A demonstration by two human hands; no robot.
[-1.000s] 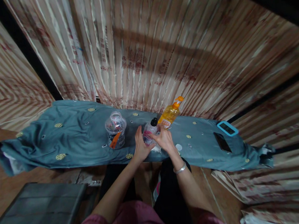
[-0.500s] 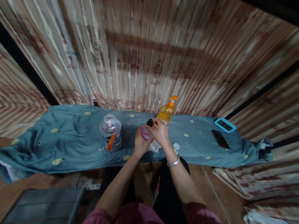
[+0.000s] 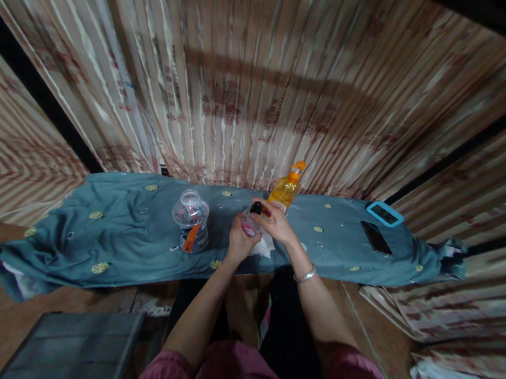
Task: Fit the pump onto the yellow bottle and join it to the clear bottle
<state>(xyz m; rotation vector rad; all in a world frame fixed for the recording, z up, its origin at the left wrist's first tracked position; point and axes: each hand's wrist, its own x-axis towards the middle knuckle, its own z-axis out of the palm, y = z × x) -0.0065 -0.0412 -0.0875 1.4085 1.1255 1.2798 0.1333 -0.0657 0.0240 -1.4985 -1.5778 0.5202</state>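
Your left hand [image 3: 238,243] wraps the small clear bottle [image 3: 249,224] at the centre of the frame, fingers curled tight round its pink-labelled body, just above the teal cloth [image 3: 121,233]. Your right hand [image 3: 276,225] sits over the top, fingertips pinched on the black cap [image 3: 256,207]. The orange pump bottle [image 3: 284,192] stands just behind, up and to the right. The clear jar [image 3: 191,218] sits to the left, and a dark phone [image 3: 375,237] lies far right.
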